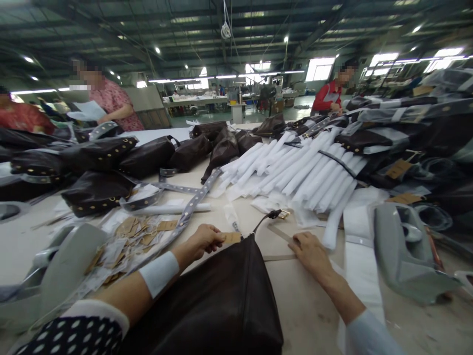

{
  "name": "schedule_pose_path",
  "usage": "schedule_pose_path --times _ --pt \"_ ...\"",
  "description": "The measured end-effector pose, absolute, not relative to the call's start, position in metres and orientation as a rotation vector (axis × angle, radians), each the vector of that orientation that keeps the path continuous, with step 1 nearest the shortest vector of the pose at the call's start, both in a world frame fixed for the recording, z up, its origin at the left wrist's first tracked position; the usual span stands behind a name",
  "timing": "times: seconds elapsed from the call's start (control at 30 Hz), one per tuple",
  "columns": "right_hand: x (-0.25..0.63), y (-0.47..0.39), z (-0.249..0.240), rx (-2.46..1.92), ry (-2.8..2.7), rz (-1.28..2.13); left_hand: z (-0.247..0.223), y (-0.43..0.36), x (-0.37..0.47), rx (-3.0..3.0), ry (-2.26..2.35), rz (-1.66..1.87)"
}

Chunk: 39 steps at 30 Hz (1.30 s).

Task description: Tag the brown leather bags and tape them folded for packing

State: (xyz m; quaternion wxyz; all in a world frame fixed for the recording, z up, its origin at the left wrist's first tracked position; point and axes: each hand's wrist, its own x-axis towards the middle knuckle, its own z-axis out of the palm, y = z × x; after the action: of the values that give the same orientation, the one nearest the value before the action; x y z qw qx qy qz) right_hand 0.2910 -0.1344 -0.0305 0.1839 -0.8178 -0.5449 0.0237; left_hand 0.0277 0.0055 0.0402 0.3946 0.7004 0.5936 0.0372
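My left hand (202, 240) pinches a tan paper tag (231, 237) at the top corner of the dark brown bag (218, 301) lying before me on the worktop (299, 301). My right hand (311, 252) lies loosely curled, fingers on a translucent strap (278, 231) just beside the bag.

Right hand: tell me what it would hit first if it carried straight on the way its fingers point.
The right hand points up and left along the table. First in line is probably the strap clasp, then the white wrapped rolls; depth is hard to judge.
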Motion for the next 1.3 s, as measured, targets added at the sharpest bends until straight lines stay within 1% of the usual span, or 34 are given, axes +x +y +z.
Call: schedule_pose_path --times 0.17,0.37,0.5,0.63,0.77,0.9,1.1,1.3 --pt "0.284 -0.133 -0.021 -2.37 -1.561 0.113 0.047 0.006 0.017 2.015 1.54 0.111" --pt "0.268 -0.137 -0.011 -2.435 -1.575 0.084 0.067 -0.021 0.021 2.319 1.213 0.152" --pt "0.267 -0.148 -0.012 -2.462 -1.584 0.053 0.082 -0.048 0.023 2.396 0.939 0.005" --pt "0.282 -0.165 -0.011 -2.486 -1.505 -0.038 0.093 -0.069 0.02 2.36 0.82 -0.113" --pt "0.303 -0.164 -0.009 -2.509 -1.44 -0.152 0.087 -0.074 0.02 2.35 0.818 -0.112" --pt "0.313 -0.139 -0.01 -2.454 -1.498 -0.195 0.072 -0.07 0.02 2.352 0.808 -0.076" --pt "0.321 -0.109 -0.018 -2.312 -1.412 -0.107 0.065 -0.071 0.015 2.359 0.813 0.059" --pt "0.346 -0.113 -0.015 -2.104 -1.056 0.034 0.068 -0.072 0.018 2.365 0.827 0.003"
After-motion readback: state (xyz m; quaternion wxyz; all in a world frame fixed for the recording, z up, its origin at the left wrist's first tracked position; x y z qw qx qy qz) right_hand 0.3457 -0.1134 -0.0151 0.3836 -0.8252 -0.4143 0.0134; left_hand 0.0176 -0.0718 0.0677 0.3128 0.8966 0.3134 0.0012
